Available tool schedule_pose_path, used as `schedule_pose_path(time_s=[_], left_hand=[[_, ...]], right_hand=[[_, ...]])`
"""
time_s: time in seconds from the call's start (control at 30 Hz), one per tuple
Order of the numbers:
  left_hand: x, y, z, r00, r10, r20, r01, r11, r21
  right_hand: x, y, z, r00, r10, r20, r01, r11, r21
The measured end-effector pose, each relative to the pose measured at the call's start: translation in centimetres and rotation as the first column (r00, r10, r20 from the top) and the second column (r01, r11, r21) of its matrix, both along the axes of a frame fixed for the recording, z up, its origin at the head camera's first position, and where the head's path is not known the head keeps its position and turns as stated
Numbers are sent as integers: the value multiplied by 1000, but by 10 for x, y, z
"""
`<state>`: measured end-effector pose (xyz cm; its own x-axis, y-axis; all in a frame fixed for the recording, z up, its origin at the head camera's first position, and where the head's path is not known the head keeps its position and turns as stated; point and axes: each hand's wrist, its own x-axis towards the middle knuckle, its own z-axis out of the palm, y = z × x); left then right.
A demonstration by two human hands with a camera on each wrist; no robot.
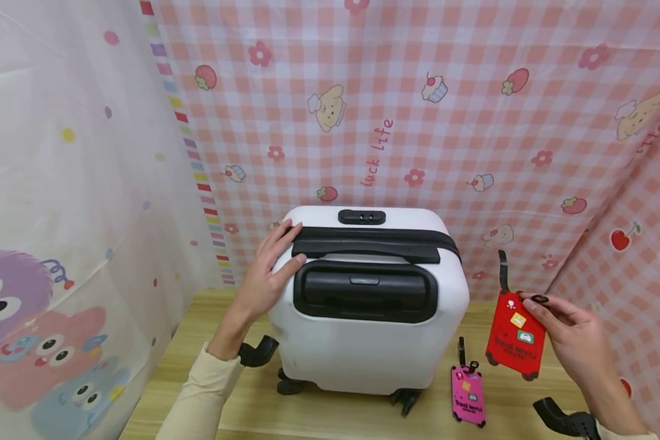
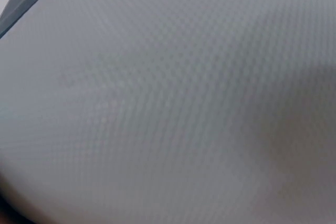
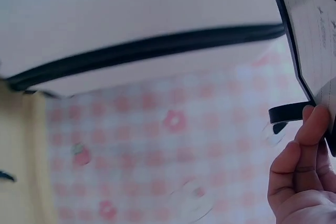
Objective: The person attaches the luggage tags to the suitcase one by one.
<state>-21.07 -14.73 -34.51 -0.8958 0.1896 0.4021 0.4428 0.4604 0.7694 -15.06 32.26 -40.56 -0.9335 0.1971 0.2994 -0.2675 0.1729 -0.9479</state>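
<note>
A white suitcase (image 1: 357,357) stands upright on its wheels, its black handles facing me. My left hand (image 1: 266,269) rests on its upper left corner, fingers lying over the edge by the black zipper band. The suitcase's pale shell (image 2: 157,103) fills the left wrist view, blurred. Off to the right, my right hand (image 1: 576,336) pinches a red luggage tag (image 1: 511,336) by its top corner, near the strap. From the right wrist camera, the back of that tag (image 3: 310,40) shows a white card in a dark frame. A pink luggage tag (image 1: 467,397) lies below it on the floor.
The wood-patterned floor (image 1: 198,366) runs under the suitcase. Behind it hangs a pink checked curtain (image 1: 374,110), with a white cartoon-printed curtain (image 1: 88,201) on the left. More checked cloth (image 1: 649,256) closes the right side.
</note>
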Motion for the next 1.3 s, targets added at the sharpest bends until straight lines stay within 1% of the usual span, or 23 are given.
schedule_pose_path(time_s=[0.07, 0.13, 0.2, 0.37, 0.47, 0.53, 0.63, 0.7, 0.73, 0.77, 0.9, 0.97, 1.1, 1.2, 1.3], left_hand=[[-1, 0, 0, 1000, 0, 1, 0, 1000, 1], [-1, 1, 0, 1000, 1, 2, -1, 1000, -2], [0, 1, 1, 1000, 2, 2, -2, 1000, -4], [0, 0, 0, 1000, 4, 7, -4, 1000, -11], [0, 0, -1, 1000, 1, 7, -1, 1000, -9], [-1, 1, -1, 1000, -4, 5, 4, 1000, -5], [-1, 1, -2, 1000, -9, 6, 9, 1000, -1], [-1, 1, -1, 1000, -7, 9, 7, 1000, 2], [-1, 1, -1, 1000, -5, 10, 5, 1000, 3], [0, 1, 0, 1000, -3, 11, 3, 1000, 4], [0, 1, 0, 1000, -1, 8, 1, 1000, 2], [0, 1, 0, 1000, -2, 10, 2, 1000, 0], [-1, 1, -1, 1000, 2, 12, -2, 1000, -8], [-1, 1, 0, 1000, 5, 16, -5, 1000, -12], [-1, 1, 0, 1000, 6, 16, -6, 1000, -14]], right_hand=[[-1, -5, 11, 1000, 18, -9, -18, 1000, 5], [-2, -10, 20, 998, 50, -29, -51, 998, -38], [-2, -15, 27, 998, 54, -40, -56, 997, -44], [-5, -25, 41, 993, 81, -81, -87, 994, -66], [-6, -31, 47, 980, 137, -142, -157, 977, -141], [-7, -34, 50, 970, 161, -180, -190, 969, -156], [-8, -40, 55, 946, 217, -240, -261, 950, -168], [-7, -44, 59, 934, 250, -256, -296, 941, -164], [-7, -46, 60, 929, 265, -259, -311, 937, -158], [-7, -49, 62, 930, 267, -251, -310, 939, -149], [-3, -58, 68, 954, 235, -188, -256, 962, -98], [-3, -63, 71, 958, 232, -168, -248, 965, -81], [-5, -73, 77, 947, 276, -166, -290, 955, -65], [-6, -81, 80, 933, 319, -169, -335, 939, -74], [-6, -90, 83, 925, 346, -158, -360, 931, -63]])
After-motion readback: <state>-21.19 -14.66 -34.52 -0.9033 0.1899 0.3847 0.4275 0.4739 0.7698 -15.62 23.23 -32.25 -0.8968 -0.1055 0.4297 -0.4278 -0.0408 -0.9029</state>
